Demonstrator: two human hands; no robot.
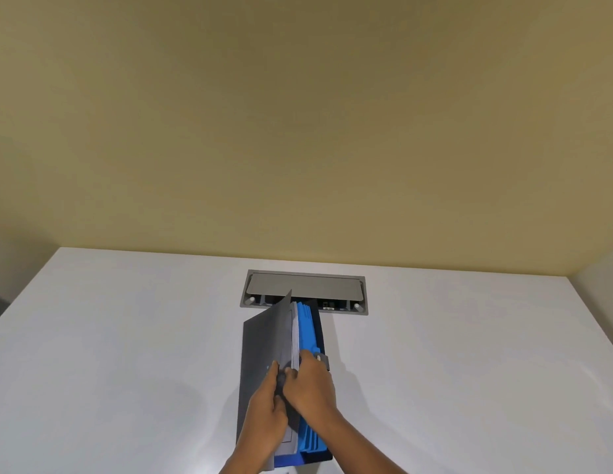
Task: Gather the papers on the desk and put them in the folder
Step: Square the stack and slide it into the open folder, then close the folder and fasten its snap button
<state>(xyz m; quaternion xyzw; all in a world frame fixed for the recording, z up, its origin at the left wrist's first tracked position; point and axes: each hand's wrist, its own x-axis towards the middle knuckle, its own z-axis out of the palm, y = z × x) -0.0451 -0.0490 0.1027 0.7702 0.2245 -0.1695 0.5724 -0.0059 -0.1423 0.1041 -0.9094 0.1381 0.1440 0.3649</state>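
Note:
An expanding folder (260,350) with a dark grey cover and blue accordion pockets (308,330) stands on its edge on the white desk (127,336), partly spread. White papers (294,336) sit between the grey cover and the blue pockets. My left hand (265,410) grips the grey cover near its lower middle. My right hand (311,384) holds the papers and the blue pockets just to the right, and the two hands touch. A grey clasp tab (323,360) pokes out beside my right fingers.
A grey cable hatch (305,285) is set into the desk just behind the folder, its lid raised with a dark gap under it. A plain yellow wall rises behind the desk. The desk's left edge falls away at the far left.

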